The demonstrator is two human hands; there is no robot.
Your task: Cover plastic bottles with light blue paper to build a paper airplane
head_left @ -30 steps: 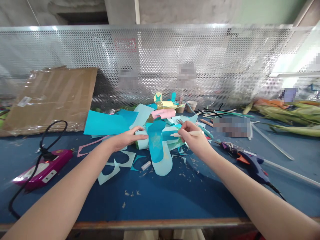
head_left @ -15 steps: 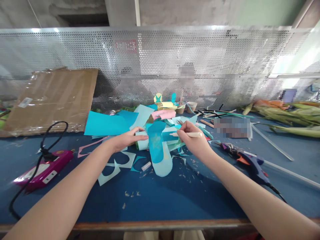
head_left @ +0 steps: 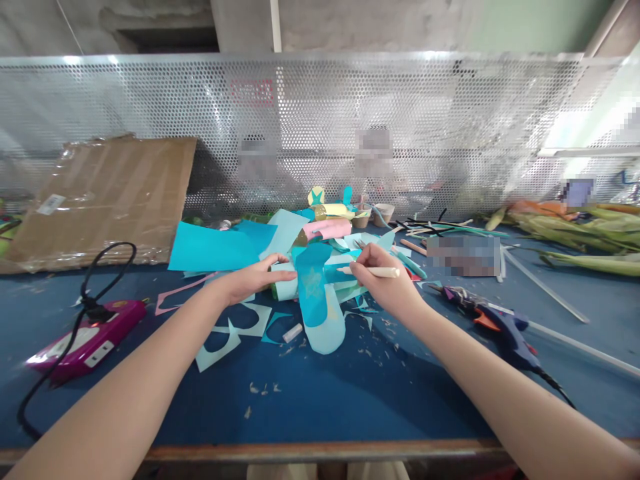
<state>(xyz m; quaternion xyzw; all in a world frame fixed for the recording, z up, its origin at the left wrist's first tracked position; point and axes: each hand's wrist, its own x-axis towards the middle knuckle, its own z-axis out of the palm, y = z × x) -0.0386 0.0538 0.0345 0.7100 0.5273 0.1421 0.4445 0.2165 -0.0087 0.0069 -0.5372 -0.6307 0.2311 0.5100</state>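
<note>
A paper model (head_left: 313, 287) made of blue and light-blue pieces lies in front of me; a rounded strip crosses its roll-shaped body. My left hand (head_left: 257, 277) grips the left end of that body, thumb on top and fingers partly hidden behind it. In a writing grip, my right hand (head_left: 377, 270) holds a white marker pen (head_left: 386, 272), its tip over the blue paper right of the strip. Whether the tip touches cannot be made out. A small white cap-like piece (head_left: 293, 333) lies below the model. Cut paper scraps (head_left: 255, 319) lie left of it.
A purple power strip (head_left: 95, 333) with a black cable sits at left. A glue gun (head_left: 505, 330) and glue sticks (head_left: 545, 283) lie at right. Behind are blue sheets (head_left: 215, 247), a pink paper roll (head_left: 327, 229), a cardboard piece (head_left: 110, 200) and a perforated metal screen (head_left: 320, 120).
My right hand and the marker pen have shifted slightly left, the tip closer to the strip. My left hand and the paper model have stayed in place.
</note>
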